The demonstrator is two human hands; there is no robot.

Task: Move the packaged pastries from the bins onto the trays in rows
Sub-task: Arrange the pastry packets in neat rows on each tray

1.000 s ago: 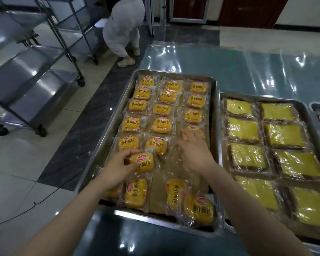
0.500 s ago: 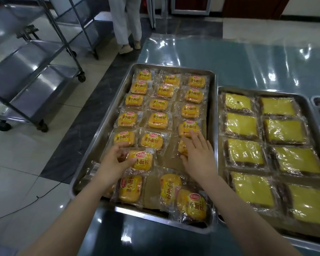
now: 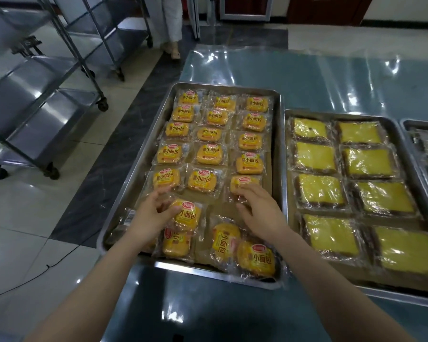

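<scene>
You placed two-handed.
Your left hand [image 3: 153, 215] gripped one pastry [image 3: 187, 214], right hand [image 3: 260, 211] pressed a second pastry [image 3: 244, 183] open-fingered; either, being slick, could slip askew.

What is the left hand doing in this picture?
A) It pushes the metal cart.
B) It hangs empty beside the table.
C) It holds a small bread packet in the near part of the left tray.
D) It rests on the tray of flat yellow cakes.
C: the left hand grips a small bread packet in the near part of the left tray, below the neat rows.
</scene>
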